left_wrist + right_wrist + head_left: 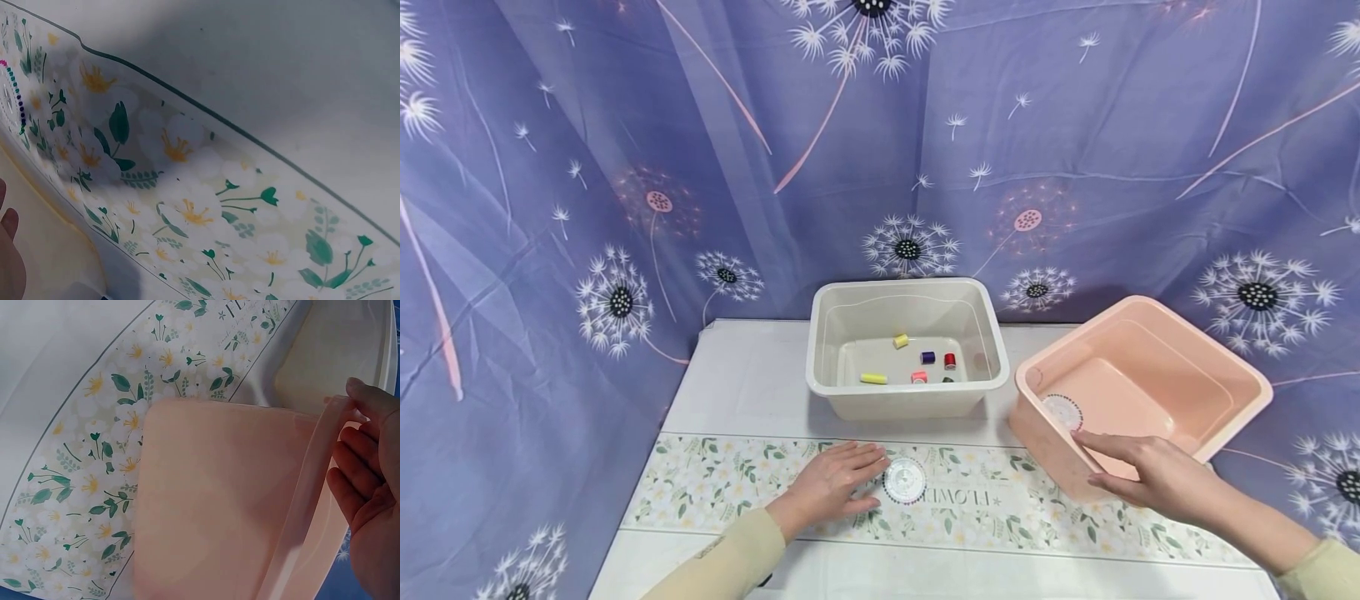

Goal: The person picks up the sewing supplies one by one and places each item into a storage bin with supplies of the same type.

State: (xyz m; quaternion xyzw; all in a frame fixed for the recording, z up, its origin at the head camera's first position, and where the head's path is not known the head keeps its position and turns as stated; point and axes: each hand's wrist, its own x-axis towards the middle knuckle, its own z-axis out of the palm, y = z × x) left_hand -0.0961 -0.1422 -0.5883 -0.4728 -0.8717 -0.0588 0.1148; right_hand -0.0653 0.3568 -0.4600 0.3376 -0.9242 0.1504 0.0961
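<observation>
My left hand (pixel 838 482) rests on the flowered table runner with fingers straight. Its fingertips are beside a round pale disc (pixel 904 481) ringed with coloured dots, perhaps a wheel of pins. My right hand (pixel 1153 475) grips the near-left rim of a pink plastic basin (pixel 1225 367); in the right wrist view its fingers (pixel 359 456) are at the rim. Inside the basin, by its left wall, lies a similar dotted disc (pixel 1063 412), partly hidden by the rim. A grey-white basin (pixel 910 406) holds several thread spools, among them a red spool (pixel 950 361) and a purple spool (pixel 928 357).
The white table (pixel 737 375) carries a flower-printed runner (pixel 722 483) across its middle. Behind and beside it hangs a purple-blue dandelion curtain (pixel 760 167). The grey-white basin stands at the back centre, just left of the pink one.
</observation>
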